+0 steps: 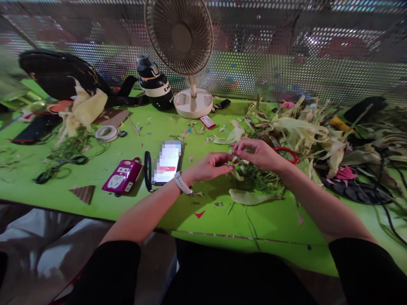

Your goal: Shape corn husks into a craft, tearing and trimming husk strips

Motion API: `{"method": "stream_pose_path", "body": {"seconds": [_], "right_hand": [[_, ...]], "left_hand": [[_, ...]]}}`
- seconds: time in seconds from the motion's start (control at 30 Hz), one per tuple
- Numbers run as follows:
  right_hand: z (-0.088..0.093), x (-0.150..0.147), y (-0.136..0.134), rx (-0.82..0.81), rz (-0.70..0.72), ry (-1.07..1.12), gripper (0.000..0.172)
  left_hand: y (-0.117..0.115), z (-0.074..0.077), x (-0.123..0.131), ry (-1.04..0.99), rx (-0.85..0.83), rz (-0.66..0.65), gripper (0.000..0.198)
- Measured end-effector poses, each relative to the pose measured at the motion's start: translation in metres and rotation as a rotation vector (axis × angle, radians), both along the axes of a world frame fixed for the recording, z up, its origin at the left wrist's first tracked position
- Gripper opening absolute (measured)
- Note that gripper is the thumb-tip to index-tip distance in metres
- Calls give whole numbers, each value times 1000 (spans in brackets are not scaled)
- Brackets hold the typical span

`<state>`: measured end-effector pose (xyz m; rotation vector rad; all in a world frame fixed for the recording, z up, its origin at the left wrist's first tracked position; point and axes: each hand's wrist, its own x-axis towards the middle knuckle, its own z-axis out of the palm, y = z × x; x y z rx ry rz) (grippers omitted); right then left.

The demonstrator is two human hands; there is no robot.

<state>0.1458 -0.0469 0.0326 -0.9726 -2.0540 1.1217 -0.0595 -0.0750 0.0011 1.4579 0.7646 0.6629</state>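
Observation:
Both my hands meet over the green table, just right of its middle. My left hand, with a white watch on the wrist, has its fingers pinched together on a thin pale strip of corn husk. My right hand is curled over the same strip, thumb and fingers closed on it. Under the hands lies a small heap of green stems and husk pieces. A loose pale husk leaf lies just in front of them. Red-handled scissors lie partly hidden behind my right hand.
A big pile of corn husks fills the right side. A phone and a pink power strip lie left of my hands. At the back stand a fan, a black bottle and a black bag. Cables trail right.

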Motion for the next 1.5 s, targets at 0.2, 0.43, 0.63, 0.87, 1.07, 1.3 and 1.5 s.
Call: {"method": "stream_pose_path", "body": {"seconds": [0.2,0.43,0.63,0.87,1.07,1.3,1.5], "right_hand": [[-1,3,2,11,-130,30,41],[-6,0,1,31,-141,26,39],[-7,-4,-1,110,-214,56,41],[-12,-7,0,162,-305,23,47],[-1,1,0,537,-400,-32,24],[5,8,-2,587,-192,-197,9],[-2,5,1,320,-54,-229,15]], "left_hand": [[2,-1,-1,-85,-126,49,29],[0,1,3,-109,-127,87,26],[-2,4,6,-104,-147,65,27],[-3,1,5,-112,-126,48,26],[0,-5,6,-268,-223,134,25],[4,-8,6,-372,-343,267,25],[4,-9,6,-336,-251,254,18]]}}
